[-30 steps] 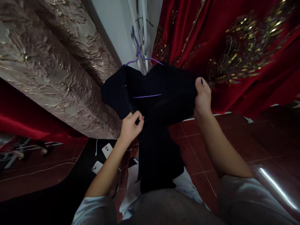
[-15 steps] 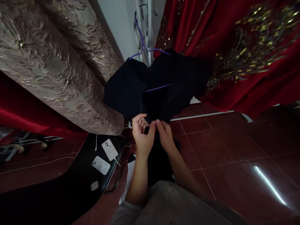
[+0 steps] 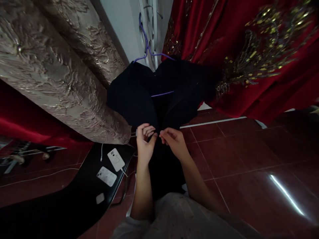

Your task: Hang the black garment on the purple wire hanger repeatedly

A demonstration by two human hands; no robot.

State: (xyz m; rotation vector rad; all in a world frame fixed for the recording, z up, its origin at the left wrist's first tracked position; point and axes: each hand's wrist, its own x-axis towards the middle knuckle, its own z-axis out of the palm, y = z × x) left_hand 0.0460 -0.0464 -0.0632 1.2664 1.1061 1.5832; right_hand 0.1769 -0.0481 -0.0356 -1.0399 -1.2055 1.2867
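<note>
A dark navy garment (image 3: 132, 96) hangs by its shoulders on a purple hanger (image 3: 147, 43), with its front parted. At the lower end of the opening, my left hand (image 3: 146, 139) is closed with thumb and fingers on the left front edge. Just across from it, my right hand (image 3: 173, 139) pinches at the right front edge, thumb against fingers. A small gap separates the two hands' fingertips. The dark cloth and poor light hide any fastening between them. Below my hands the garment falls toward my body.
Textured beige fabric (image 3: 74, 89) hangs at left, red sequined cloth (image 3: 239, 79) at right. A black chair (image 3: 74, 202) bears two phones (image 3: 116, 160) and a small white case (image 3: 100, 198). A white rack bar (image 3: 214, 122) runs low over the red tiled floor (image 3: 239, 186).
My hands have drawn slightly apart, the left one shifting left. The right fingers have curled into a tighter pinch. The garment's front opening looks narrower, and the view has shifted a little.
</note>
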